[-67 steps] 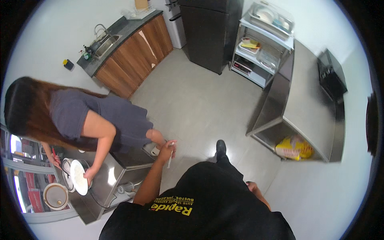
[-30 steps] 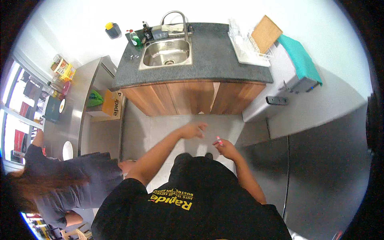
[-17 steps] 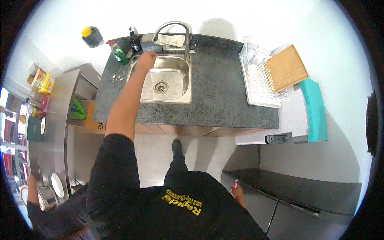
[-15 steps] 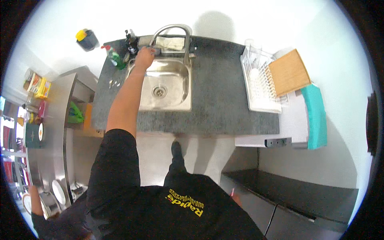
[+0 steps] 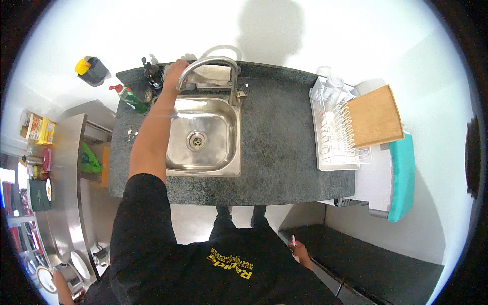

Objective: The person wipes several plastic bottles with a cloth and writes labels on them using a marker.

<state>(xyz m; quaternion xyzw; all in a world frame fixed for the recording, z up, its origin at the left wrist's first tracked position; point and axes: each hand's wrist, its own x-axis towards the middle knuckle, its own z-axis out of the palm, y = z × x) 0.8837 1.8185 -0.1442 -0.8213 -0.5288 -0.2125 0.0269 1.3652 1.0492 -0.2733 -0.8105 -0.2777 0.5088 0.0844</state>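
Observation:
My left hand (image 5: 174, 75) reaches over the sink (image 5: 231, 162) to its back left corner, beside the curved metal faucet (image 5: 223, 59). Its fingers are curled; the faucet's neck and the hand itself hide what they hold, if anything. Behind the faucet lies a pale, cloth-like item (image 5: 216, 75). Left of my hand stand a dark pump bottle (image 5: 151, 76) and a green bottle with a red cap (image 5: 133, 100). Low at my right side, my right hand (image 5: 301, 252) is closed on a thin pink object (image 5: 293, 240) whose kind I cannot make out.
On the right of the dark counter (image 5: 284, 152) is a white dish rack (image 5: 325, 152) with glasses (image 5: 333, 87) and a wooden board (image 5: 376, 118). A teal cloth (image 5: 401, 178) hangs past it. At lower left, another person's hand (image 5: 60, 282) is near plates (image 5: 80, 265) and a steel shelf (image 5: 71, 193).
The view has shifted, so the counter and sink sit lower. A dark grey item beside my left fingers no longer shows. My right hand and the pink object are more visible.

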